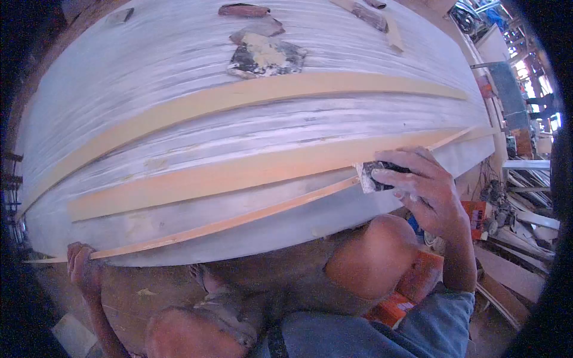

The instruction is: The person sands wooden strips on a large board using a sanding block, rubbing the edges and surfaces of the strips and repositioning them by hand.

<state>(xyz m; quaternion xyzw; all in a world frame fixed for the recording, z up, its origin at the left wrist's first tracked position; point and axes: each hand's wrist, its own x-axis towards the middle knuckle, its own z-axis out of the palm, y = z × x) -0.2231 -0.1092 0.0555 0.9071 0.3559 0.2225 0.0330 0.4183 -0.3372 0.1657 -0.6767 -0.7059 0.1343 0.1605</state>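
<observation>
My left hand [83, 268] is closed around the left end of a long thin wooden strip [239, 213]. The strip slants up to the right, its narrow edge upward. At its right part my right hand [425, 188] grips a black putty spreader [377, 176] with a whitish smeared edge. That edge meets or nearly meets the strip; contact is hard to judge. Behind it, two flat wooden strips, a nearer one [221, 178] and a farther one [250, 91], lie on a wide pale, streaked work surface [334, 113].
A dark plate [292, 59] bearing cream putty lies at the back of the surface. Near it are folded brown sandpaper pieces [245, 10] and a short wood piece [394, 34]. Scrap boards [513, 271] and an orange box [474, 218] stand to the right. My knees are below the near edge.
</observation>
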